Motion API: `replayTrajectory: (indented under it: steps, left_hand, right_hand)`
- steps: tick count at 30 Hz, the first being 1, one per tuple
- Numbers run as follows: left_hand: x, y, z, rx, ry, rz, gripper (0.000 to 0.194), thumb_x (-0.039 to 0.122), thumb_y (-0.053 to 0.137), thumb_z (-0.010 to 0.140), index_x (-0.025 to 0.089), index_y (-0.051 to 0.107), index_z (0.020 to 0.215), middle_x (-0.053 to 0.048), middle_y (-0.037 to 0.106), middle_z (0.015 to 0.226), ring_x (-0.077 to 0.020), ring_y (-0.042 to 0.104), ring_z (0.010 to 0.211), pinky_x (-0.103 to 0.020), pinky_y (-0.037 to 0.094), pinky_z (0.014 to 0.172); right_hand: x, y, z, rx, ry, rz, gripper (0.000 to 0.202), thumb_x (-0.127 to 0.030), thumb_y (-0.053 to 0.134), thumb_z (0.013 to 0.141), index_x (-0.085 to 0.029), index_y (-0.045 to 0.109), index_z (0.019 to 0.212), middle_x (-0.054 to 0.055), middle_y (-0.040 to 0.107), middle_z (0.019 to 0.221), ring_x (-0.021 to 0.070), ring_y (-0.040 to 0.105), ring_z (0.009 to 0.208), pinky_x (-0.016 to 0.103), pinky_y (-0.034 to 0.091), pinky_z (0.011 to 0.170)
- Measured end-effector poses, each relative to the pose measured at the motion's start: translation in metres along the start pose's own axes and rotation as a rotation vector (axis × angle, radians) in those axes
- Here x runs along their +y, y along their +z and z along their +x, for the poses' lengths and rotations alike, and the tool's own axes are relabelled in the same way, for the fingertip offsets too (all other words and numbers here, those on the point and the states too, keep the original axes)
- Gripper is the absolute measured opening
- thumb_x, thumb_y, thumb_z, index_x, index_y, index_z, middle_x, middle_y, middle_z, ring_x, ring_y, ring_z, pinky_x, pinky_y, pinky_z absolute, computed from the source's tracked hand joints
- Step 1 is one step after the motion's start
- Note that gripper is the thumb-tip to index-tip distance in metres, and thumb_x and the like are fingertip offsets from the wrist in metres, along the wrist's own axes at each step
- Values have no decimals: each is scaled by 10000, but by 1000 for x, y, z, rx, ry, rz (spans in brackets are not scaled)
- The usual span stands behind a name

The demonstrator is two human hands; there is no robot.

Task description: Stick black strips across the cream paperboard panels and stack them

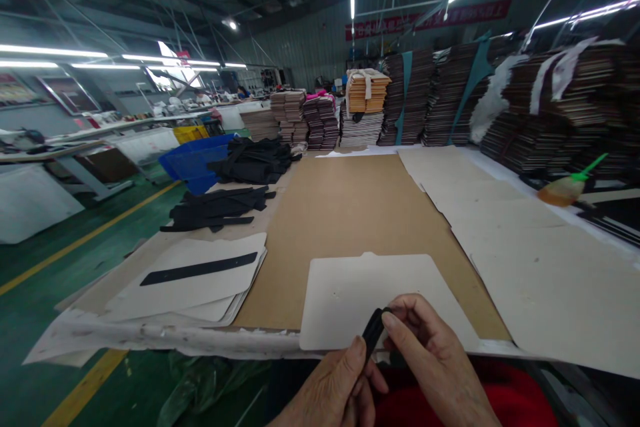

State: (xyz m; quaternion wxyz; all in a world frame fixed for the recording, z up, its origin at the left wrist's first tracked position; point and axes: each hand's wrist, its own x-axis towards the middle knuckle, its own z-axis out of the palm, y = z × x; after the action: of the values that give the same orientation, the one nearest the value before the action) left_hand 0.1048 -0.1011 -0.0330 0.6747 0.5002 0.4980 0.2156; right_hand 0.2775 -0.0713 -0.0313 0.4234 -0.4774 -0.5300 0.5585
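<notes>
Both hands meet over the table's front edge, around a folded black strip [373,333]. My left hand [340,380] pinches the strip's lower part between thumb and fingers. The thumb and fingertips of my right hand [427,347] close on its upper end. Beneath and beyond them lies a pale board [370,280] with rounded corners, flat on the brown sheet [350,200]. To the left, one flat black strip [200,268] rests across a stack of similar pale boards [220,300].
Piles of black strips [215,207] lie at the table's left side, near a blue bin [197,160]. Large pale sheets [540,247] cover the right side. A bottle with a green nozzle [563,190] stands at the right, before tall stacks of brown pieces [525,140].
</notes>
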Motion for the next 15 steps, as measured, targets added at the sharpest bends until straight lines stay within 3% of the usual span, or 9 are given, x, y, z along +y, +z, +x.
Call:
replayTrajectory:
  steps: [5,10,12,15]
  left_hand:
    - [-4,-5,1,20,22,-36,789,777,166,863,136,620,948,6,580,509,-60,325,309,-190,186,343]
    - [2,-21,-6,58,-48,-87,607,772,432,803,182,532,902,72,512,504,-44,257,279,-196,141,286]
    - [5,-27,-8,85,-56,-71,562,725,558,763,185,523,913,77,500,533,-40,280,316,-189,153,301]
    - [6,-30,-9,145,3,-41,524,614,689,705,164,576,949,54,518,624,-54,376,447,-175,274,402]
  right_hand:
    - [1,-1,-1,-37,30,124,335,-522,584,859,-223,546,1007,39,620,943,176,596,812,298,508,751]
    - [-3,-4,-2,3,123,271,345,-497,678,782,-224,564,959,5,617,843,150,566,699,243,472,597]
    - [-5,-8,-2,-37,142,317,343,-478,709,769,-214,598,959,-11,592,816,121,535,647,229,452,578]
    - [-5,-14,-3,-175,169,375,325,-439,749,753,-204,645,952,-26,554,782,90,494,611,211,419,562]
